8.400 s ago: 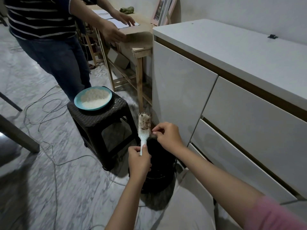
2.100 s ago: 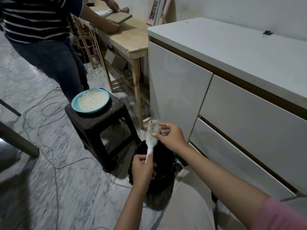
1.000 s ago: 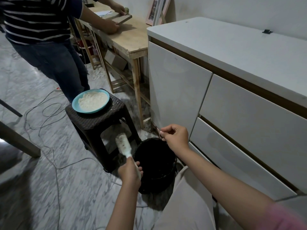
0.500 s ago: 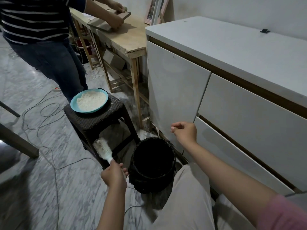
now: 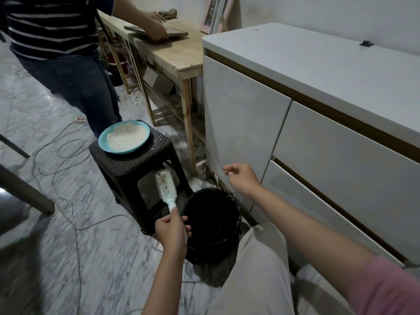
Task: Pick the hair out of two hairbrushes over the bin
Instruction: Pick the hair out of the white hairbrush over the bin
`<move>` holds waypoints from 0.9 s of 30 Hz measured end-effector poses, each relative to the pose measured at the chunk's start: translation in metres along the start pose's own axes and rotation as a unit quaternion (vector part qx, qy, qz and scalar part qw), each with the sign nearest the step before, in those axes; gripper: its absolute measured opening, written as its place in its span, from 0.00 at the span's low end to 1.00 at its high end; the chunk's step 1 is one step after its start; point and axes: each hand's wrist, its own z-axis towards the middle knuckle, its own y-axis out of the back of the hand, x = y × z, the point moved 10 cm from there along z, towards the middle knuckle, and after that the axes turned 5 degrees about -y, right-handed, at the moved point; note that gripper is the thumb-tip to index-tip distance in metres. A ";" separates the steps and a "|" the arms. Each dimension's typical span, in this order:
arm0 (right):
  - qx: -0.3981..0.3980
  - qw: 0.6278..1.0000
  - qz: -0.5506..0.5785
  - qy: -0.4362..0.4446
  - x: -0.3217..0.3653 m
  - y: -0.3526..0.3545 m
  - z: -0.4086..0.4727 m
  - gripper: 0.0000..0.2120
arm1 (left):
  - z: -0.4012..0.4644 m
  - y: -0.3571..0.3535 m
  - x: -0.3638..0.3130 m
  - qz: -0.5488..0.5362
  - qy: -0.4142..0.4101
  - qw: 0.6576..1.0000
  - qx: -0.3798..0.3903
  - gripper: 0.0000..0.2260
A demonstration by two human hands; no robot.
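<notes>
Seen from a head camera looking down, a person is crouching beside a black bin (image 5: 211, 223) that is standing on a marbled floor (image 5: 56, 223).

Far to the left of the bin, loose cables (image 5: 68, 151) are trailing across the floor. Behind and to the left of the bin, a dark woven stool (image 5: 127, 164) is carrying a teal plate (image 5: 102, 142) heaped with something white and grainy. Behind the stool, a second person in a striped top (image 5: 50, 23) is standing and resting both hands on a board on a wooden worktop (image 5: 181, 55).

Just left of the bin's rim, the left hand (image 5: 171, 228) is holding a white hairbrush (image 5: 166, 186) by its handle, fingers wrapped round it. The brush head is tilting up and away in front of the stool, bristles facing the camera, probably so the person can check them. Only a few dark specks are showing among the bristles, so this brush looks nearly clean. It is sitting beside the bin, not over its opening.

Above the bin's far right edge, the right hand (image 5: 241, 178) is hovering with fingers loosely curled and thumb and forefinger close together. Whether any hair is pinched there cannot be told.

Right of the bin, a white cabinet (image 5: 318, 144) is filling the frame. No second hairbrush is in view.
</notes>
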 end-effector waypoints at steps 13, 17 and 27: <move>0.012 0.991 0.035 0.125 0.055 -0.023 -0.044 0.19 | -0.035 -0.032 -0.036 0.063 -0.187 0.979 0.055 0.07; -0.042 0.989 0.071 0.126 0.058 -0.018 -0.047 0.14 | -0.038 -0.030 -0.047 0.072 -0.228 0.970 0.033 0.08; -0.072 0.987 0.074 0.124 0.057 -0.017 -0.049 0.04 | -0.044 -0.024 -0.060 0.093 -0.272 0.958 0.011 0.09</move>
